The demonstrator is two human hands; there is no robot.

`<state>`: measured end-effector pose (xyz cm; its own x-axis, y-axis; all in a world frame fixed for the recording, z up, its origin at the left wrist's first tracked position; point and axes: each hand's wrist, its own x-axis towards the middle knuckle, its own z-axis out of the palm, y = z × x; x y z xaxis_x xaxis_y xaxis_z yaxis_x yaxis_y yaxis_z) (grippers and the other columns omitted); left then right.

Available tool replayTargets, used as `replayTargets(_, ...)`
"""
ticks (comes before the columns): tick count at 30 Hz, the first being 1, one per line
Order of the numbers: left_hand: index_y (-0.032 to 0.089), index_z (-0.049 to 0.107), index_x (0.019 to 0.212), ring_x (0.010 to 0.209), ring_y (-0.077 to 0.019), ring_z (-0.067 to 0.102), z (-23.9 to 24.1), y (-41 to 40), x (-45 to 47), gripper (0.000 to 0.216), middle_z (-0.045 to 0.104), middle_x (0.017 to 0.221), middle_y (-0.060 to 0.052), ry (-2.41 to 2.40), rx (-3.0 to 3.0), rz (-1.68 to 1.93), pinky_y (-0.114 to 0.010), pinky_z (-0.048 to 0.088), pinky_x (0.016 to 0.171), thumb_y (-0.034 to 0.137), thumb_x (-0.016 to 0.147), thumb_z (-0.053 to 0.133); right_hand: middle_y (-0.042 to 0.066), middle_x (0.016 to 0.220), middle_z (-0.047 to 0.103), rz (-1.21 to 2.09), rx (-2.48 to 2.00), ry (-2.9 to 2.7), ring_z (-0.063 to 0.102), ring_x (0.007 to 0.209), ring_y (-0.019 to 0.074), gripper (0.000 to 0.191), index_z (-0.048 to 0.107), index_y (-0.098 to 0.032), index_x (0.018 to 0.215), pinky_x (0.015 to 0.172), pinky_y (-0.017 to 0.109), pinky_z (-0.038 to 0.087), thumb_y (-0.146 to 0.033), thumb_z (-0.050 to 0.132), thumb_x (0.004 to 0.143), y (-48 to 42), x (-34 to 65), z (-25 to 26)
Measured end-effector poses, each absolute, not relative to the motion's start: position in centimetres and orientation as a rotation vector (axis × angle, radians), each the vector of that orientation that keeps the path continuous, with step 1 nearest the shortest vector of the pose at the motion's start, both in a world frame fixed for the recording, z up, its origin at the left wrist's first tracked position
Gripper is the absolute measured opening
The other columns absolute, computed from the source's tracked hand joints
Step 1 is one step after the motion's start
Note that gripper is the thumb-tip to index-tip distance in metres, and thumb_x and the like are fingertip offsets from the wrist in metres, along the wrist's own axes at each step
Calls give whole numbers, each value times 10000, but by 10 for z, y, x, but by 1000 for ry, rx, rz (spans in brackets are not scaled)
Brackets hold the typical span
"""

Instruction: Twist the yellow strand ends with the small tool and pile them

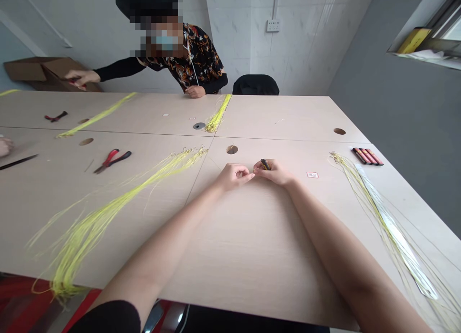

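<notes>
Over the middle of the table, my left hand [236,176] is closed in a pinch, thumb and forefinger together. A faint thin yellow line [216,163] runs up and left from it; its end between the fingers is too small to see. Close against those fingertips, my right hand [275,172] is closed around a small black-and-yellow tool [265,164], of which only the handle end shows. Left of my hands lies a long bundle of yellow lines [137,191], with small knotted ends near the table seam.
Red-and-black pliers [112,161] lie at left. At right are a yellow line bundle [355,179], a metal ruler [396,232], pink-and-black batteries [367,156] and a small label [312,175]. A cable hole [232,149] sits beyond my hands. A co-worker [201,54] stands across the table.
</notes>
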<state>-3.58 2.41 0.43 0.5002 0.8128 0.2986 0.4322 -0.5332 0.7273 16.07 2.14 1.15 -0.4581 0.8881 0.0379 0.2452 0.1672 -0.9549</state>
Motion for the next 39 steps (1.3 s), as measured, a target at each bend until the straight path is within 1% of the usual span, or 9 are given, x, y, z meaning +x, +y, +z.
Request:
replayTargets(5, 143, 619, 612, 453, -63, 361, 5, 23, -34, 283, 498, 505, 35, 1076, 2069, 794, -215, 269, 450, 398, 736, 613, -44, 577, 400, 1284, -1065, -1820, 311, 541, 81, 302, 576, -150, 746, 537, 257, 237, -451, 587, 720, 22, 161, 11)
replayTargets(11, 135, 643, 678, 492, -73, 435, 5, 22, -32, 255, 562, 569, 16, 1046, 1973, 802, -203, 328, 469, 372, 752, 582, -47, 566, 402, 1294, -1060, -1804, 337, 542, 87, 305, 579, -149, 765, 532, 257, 249, -450, 590, 722, 21, 161, 12)
replayTargets(14, 134, 630, 645, 520, -80, 470, 7, 23, -32, 254, 590, 598, 5, 1021, 1956, 807, -205, 360, 499, 360, 748, 580, -44, 575, 417, 1294, -1070, -1796, 344, 542, 87, 299, 587, -147, 769, 536, 259, 256, -441, 598, 718, 21, 161, 11)
replayTargets(18, 135, 604, 583, 524, -87, 486, 12, 23, -32, 276, 589, 570, 2, 1019, 1916, 802, -215, 382, 530, 366, 733, 587, -46, 567, 412, 1291, -1067, -1790, 339, 543, 87, 288, 594, -145, 764, 543, 261, 252, -429, 597, 719, 22, 160, 9)
replayTargets(25, 142, 641, 603, 632, -138, 572, 10, 29, -36, 277, 647, 617, -34, 959, 1805, 748, -257, 434, 637, 388, 721, 597, -48, 555, 407, 1280, -1043, -1800, 331, 541, 89, 310, 598, -147, 786, 535, 259, 242, -452, 597, 733, 22, 159, 8)
replayTargets(30, 144, 672, 680, 718, -158, 616, 5, 34, -39, 258, 680, 681, -51, 873, 1728, 729, -287, 460, 735, 388, 737, 612, -47, 559, 406, 1266, -1019, -1803, 321, 528, 87, 305, 594, -157, 792, 526, 258, 241, -458, 597, 741, 21, 159, 8)
replayTargets(39, 141, 667, 641, 741, -171, 627, 7, 33, -39, 270, 691, 689, -62, 860, 1721, 740, -305, 468, 770, 395, 726, 635, -55, 555, 360, 1243, -1059, -1803, 298, 529, 84, 295, 581, -162, 767, 533, 258, 235, -456, 586, 745, 21, 158, 8)
